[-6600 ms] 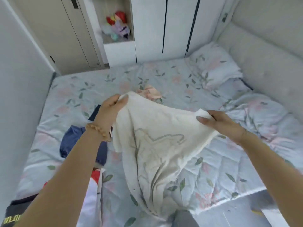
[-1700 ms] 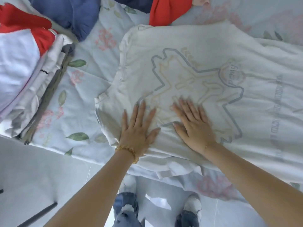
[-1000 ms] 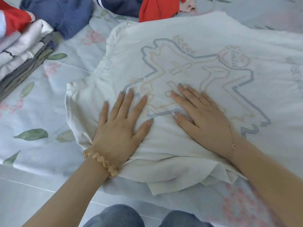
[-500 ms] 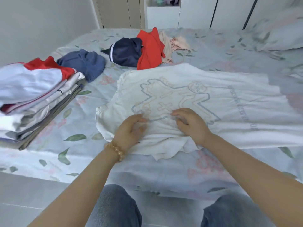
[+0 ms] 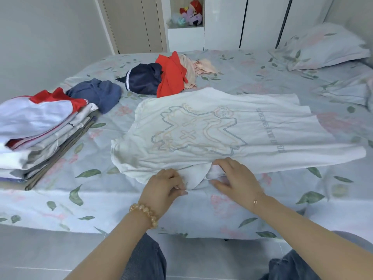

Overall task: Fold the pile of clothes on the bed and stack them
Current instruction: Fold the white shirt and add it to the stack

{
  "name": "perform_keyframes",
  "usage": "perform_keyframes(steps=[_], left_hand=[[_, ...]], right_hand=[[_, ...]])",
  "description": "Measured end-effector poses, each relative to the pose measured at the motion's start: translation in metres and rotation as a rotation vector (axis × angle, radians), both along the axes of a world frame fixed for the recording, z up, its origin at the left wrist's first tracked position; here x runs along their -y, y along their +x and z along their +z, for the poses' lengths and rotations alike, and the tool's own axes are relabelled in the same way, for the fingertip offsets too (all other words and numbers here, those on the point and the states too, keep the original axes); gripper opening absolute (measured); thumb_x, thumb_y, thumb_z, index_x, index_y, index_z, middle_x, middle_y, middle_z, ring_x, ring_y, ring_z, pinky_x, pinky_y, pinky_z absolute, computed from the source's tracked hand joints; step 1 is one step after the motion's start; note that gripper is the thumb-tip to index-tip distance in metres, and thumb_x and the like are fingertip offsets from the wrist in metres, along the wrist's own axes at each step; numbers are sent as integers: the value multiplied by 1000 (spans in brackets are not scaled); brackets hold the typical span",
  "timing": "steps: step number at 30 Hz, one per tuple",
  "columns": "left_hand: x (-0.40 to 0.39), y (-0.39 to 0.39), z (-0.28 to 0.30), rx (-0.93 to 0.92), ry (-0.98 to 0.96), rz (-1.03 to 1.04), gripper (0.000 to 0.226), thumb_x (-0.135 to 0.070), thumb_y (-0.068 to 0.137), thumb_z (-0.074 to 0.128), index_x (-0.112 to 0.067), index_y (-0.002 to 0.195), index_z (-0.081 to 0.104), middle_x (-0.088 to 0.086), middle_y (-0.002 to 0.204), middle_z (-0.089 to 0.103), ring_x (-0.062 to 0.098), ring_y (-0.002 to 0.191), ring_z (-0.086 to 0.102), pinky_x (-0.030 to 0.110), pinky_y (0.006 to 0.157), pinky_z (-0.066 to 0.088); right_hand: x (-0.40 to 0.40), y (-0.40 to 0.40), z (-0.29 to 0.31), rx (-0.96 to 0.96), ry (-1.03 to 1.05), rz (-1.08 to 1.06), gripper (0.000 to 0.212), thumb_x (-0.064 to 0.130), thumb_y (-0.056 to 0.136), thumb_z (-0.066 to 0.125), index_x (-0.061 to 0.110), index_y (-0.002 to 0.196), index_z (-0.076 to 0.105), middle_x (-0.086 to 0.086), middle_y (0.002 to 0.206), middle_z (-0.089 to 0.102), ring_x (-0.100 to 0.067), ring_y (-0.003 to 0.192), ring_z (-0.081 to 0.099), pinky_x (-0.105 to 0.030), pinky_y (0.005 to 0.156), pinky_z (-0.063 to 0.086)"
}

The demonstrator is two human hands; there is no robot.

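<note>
A white T-shirt (image 5: 232, 126) with an outlined print lies spread flat on the floral bed (image 5: 252, 77), its neck end to the left. At the shirt's near edge, my left hand (image 5: 163, 190) pinches a loose sleeve flap with curled fingers. My right hand (image 5: 234, 178) grips the same near edge a little to the right, thumb under the cloth. A stack of folded clothes (image 5: 40, 134) stands at the left. Unfolded clothes lie behind the shirt: a blue piece (image 5: 99, 93), a navy piece (image 5: 143, 77), a red piece (image 5: 171, 75) and a pink piece (image 5: 199, 66).
A pillow (image 5: 323, 47) and a bunched quilt (image 5: 347, 85) lie at the bed's far right. White wardrobe doors (image 5: 262, 21) and a shelf with a plush toy (image 5: 190, 12) stand behind the bed. My knees show at the bed's near edge.
The shirt went from held up in the air to spread on the bed. Both hands slid from pressing flat on the print back to the near edge and now grasp it.
</note>
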State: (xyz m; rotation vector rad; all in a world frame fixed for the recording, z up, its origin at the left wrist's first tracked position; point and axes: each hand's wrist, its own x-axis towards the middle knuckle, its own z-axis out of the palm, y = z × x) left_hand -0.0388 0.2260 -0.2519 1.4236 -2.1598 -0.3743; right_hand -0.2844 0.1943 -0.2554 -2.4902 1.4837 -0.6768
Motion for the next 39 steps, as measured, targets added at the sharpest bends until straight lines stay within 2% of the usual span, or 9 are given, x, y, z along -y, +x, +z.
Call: perform_keyframes(steps=[5, 9, 13, 19, 23, 26, 29, 35, 39], left_hand=[[-12, 8, 20, -25, 26, -72, 11, -11, 87, 70, -15, 78, 66, -13, 93, 64, 10, 94, 53, 25, 85, 43], [-20, 18, 33, 25, 31, -39, 2, -23, 90, 67, -23, 89, 65, -12, 99, 63, 5, 97, 56, 19, 88, 43], [-8, 1, 27, 129, 134, 74, 28, -32, 88, 69, -18, 111, 64, -7, 105, 59, 9, 98, 55, 24, 91, 45], [6, -12, 19, 152, 52, 66, 11, -9, 93, 56, -13, 84, 62, -6, 83, 55, 18, 85, 50, 32, 77, 42], [-3, 4, 17, 194, 57, -69, 6, -28, 94, 60, -22, 93, 57, -15, 89, 56, 8, 85, 50, 25, 77, 41], [0, 6, 9, 235, 88, -25, 29, -33, 88, 68, -19, 113, 63, -8, 109, 57, 9, 101, 50, 23, 91, 42], [1, -1, 13, 40, 121, 35, 6, -14, 88, 69, -11, 92, 71, -2, 94, 60, 10, 84, 52, 25, 81, 43], [-22, 20, 41, -67, 243, -25, 8, -14, 89, 68, -11, 82, 70, 1, 80, 58, 3, 67, 46, 15, 67, 38], [-54, 43, 62, 92, 575, -118, 12, -21, 90, 67, -27, 79, 67, -17, 75, 60, -3, 66, 52, 8, 67, 39]], right_hand=[[-5, 1, 1, -62, -280, 81, 10, 10, 84, 74, 7, 76, 68, -6, 77, 60, -28, 66, 57, -33, 58, 46], [-15, -6, 2, -45, -319, 83, 9, 10, 89, 67, 10, 81, 64, -2, 83, 60, -25, 69, 58, -36, 63, 48], [-9, -11, -3, -98, -76, -68, 26, 40, 94, 58, 17, 106, 57, 3, 98, 56, -20, 89, 54, -32, 77, 40], [4, 6, 5, -141, -103, -44, 21, 27, 101, 47, 11, 100, 61, -3, 101, 57, -25, 97, 55, -32, 71, 36], [-6, 0, 24, 35, -313, -7, 9, 13, 88, 69, 8, 80, 67, -4, 79, 62, -28, 65, 60, -32, 52, 44], [-16, -5, 26, 143, -280, 15, 8, 13, 82, 77, 13, 74, 75, 2, 70, 66, -23, 61, 63, -26, 52, 45], [-22, -4, 23, 165, -239, 25, 5, 10, 81, 77, 13, 77, 78, 3, 73, 69, -22, 67, 66, -29, 54, 50], [-25, -6, 37, 228, -175, 184, 11, 11, 83, 74, 15, 74, 70, 8, 72, 61, -15, 71, 57, -31, 63, 48], [-36, -6, 33, 17, 96, 386, 11, 25, 87, 70, 19, 79, 67, 11, 73, 60, -4, 75, 49, -23, 78, 40]])
